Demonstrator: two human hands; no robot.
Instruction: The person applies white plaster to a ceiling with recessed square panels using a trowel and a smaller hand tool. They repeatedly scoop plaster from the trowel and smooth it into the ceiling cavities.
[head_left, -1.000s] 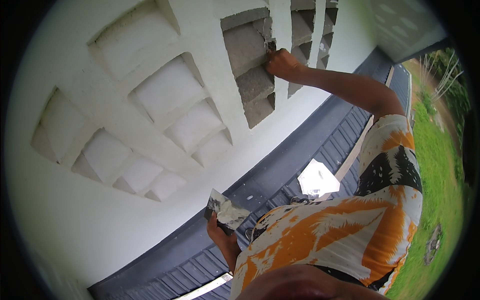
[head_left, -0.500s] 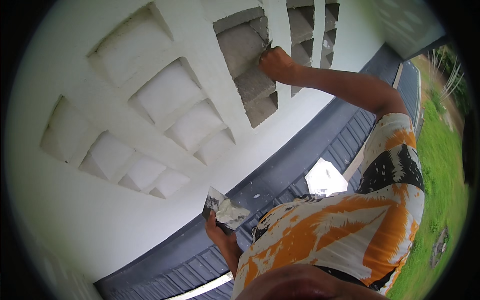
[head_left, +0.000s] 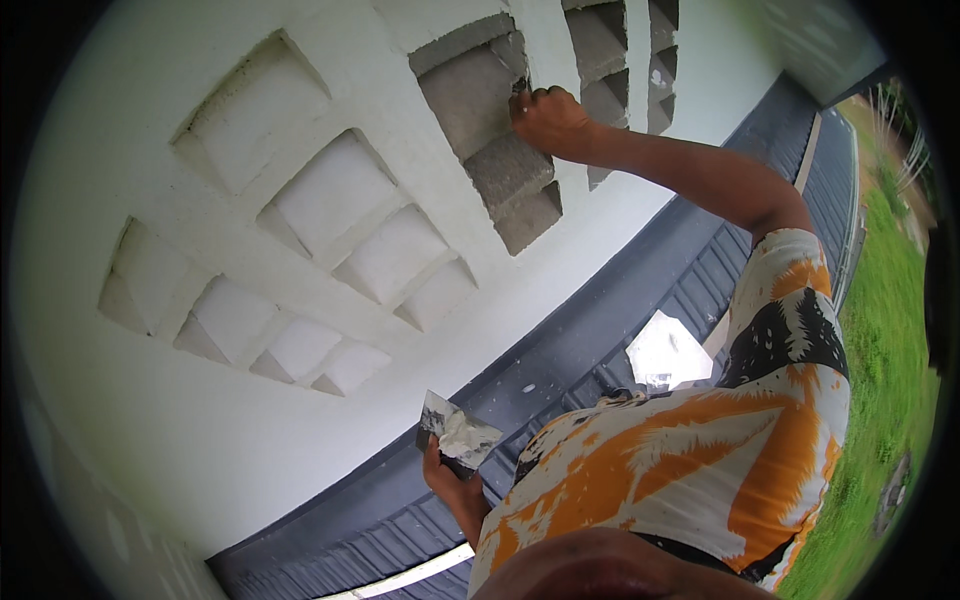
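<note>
Your right arm (head_left: 690, 180) stretches out in front, its elbow (head_left: 793, 213) bent and the forearm reaching up and leftward. Your right hand (head_left: 551, 122) is closed, fingers curled in tightly. Well apart and lower, your left hand (head_left: 452, 482) grips with bent fingers, its short visible forearm (head_left: 472, 517) angling up and left from beside your torso (head_left: 640, 470).

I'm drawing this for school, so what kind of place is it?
Probably the outside of a house, maybe up at roof level. You can see a pale wall with squarish hollows in it, dark ribbed roofing along its foot, and green grass off to the right.
</note>
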